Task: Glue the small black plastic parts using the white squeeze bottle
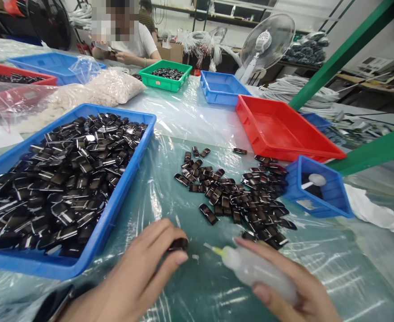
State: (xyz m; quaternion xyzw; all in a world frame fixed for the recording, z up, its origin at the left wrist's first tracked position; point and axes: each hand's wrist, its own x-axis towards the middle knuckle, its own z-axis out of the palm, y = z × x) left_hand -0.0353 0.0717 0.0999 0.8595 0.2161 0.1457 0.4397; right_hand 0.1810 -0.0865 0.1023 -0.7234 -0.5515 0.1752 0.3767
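Note:
Between the thumb and fingers of my left hand (150,264) is a small glossy black plastic part (178,245), mostly covered by the fingers. My right hand (294,281) is wrapped round a translucent squeeze bottle (260,270). Its thin needle tip with a yellow-green base (219,251) points left toward the black part, with a gap between them. Beyond both hands lies a loose pile of similar black parts (227,192) on the plastic-covered table (163,201). To the left, a large blue tray (116,214) is heaped with many more of them.
At right stand a small blue bin (327,197) with a white scoop (316,180) and a red tray (284,129). Green posts (374,147) rise beside them. Farther back are a green tray (165,82), a blue tray (224,89), a fan (264,42) and a seated person (133,49).

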